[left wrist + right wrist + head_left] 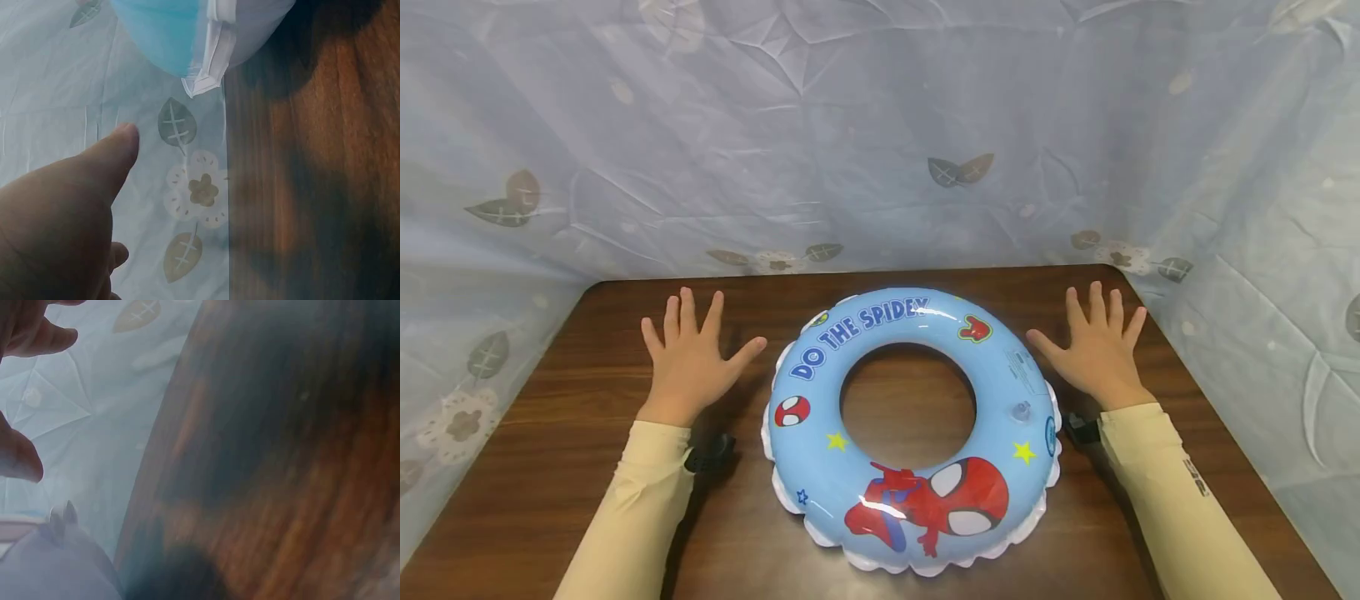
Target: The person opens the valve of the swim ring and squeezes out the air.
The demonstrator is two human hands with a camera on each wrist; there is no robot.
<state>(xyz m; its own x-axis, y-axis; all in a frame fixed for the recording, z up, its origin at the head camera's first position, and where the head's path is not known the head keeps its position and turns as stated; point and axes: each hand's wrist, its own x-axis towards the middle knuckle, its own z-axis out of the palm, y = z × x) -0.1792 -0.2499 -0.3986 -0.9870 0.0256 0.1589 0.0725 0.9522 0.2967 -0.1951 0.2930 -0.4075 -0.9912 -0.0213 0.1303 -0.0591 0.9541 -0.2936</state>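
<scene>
"DO THE SPIDEY" reads the bold blue lettering (861,329) along the far left curve of an inflated light-blue swim ring (820,450), which lies flat on a dark wood-grain table (730,533) between a person's two hands. A small printed label (1022,371) on the ring's far right is too fine to read, as is the dark marking (1197,477) on the right sleeve (1180,508). A masked cartoon figure (936,504) in red and blue spans the near side, with yellow stars to its left and right; a clear valve (1021,412) sits on the right.

The left hand (692,362) is held to the left of the ring, the right hand (1097,354) to its right, well apart from each other. Both have their fingers spread wide and grip nothing. Each thumb points inward, near the ring's edge; the wrist views show a gap between thumb and ring on either side.

Dark bands (709,454) circle the wrists at the cuffs of pale yellow sleeves. A pale, creased cloth (880,125) printed with leaves and flowers hangs beyond the table's far edge and along its left and right sides.
</scene>
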